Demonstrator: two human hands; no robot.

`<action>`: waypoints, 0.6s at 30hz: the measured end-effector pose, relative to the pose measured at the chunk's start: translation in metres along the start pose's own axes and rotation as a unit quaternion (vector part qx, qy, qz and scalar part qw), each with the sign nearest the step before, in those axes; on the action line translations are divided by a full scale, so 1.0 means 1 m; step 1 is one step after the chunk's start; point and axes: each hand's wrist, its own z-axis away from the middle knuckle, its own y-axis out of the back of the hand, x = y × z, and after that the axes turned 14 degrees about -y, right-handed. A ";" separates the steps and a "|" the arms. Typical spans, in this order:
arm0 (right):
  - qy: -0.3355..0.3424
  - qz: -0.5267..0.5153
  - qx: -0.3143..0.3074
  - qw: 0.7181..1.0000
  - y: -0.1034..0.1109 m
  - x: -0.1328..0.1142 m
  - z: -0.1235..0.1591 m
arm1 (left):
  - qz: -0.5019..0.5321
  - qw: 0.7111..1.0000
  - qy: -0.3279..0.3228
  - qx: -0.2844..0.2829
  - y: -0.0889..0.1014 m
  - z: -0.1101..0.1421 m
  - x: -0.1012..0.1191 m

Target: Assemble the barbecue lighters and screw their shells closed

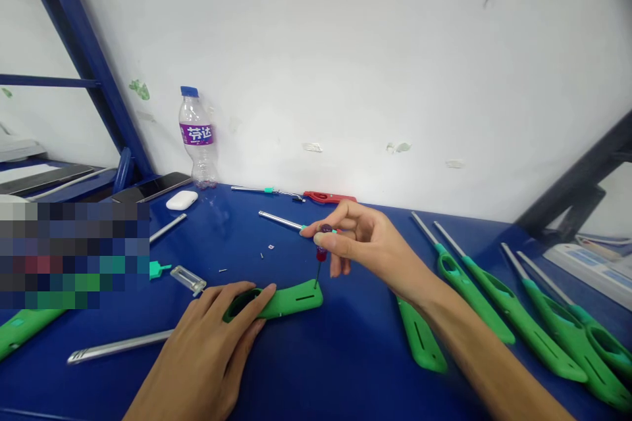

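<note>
A green long-barrelled lighter lies on the blue table with its metal barrel pointing left. My left hand is closed around it near the trigger opening, hiding part of the body. Between the thumb and fingers of my right hand is a small screwdriver with a dark red handle. Held nearly upright, it has its tip at the right end of the lighter's handle. Just beyond my left hand rests a clear fuel tank. Two tiny screws and a small pale piece lie farther back.
Several green lighters lie at right, one partly under my right forearm. Along the wall are a plastic bottle, a white earphone case, a phone and a red lighter. A pixelated patch covers the left side.
</note>
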 end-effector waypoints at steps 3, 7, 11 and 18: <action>-0.001 -0.002 0.016 1.000 0.000 0.000 0.000 | -0.002 1.000 -0.003 0.000 0.000 -0.001 0.000; 0.008 0.017 -0.015 1.000 0.004 0.000 0.000 | 0.006 1.000 0.006 -0.003 0.001 -0.002 -0.001; 0.019 0.017 -0.025 0.999 0.008 0.002 -0.002 | 0.016 1.000 0.017 -0.012 0.000 0.001 -0.001; 0.007 -0.004 0.016 1.000 0.003 0.004 -0.003 | 0.013 1.000 0.014 -0.022 -0.004 0.004 -0.002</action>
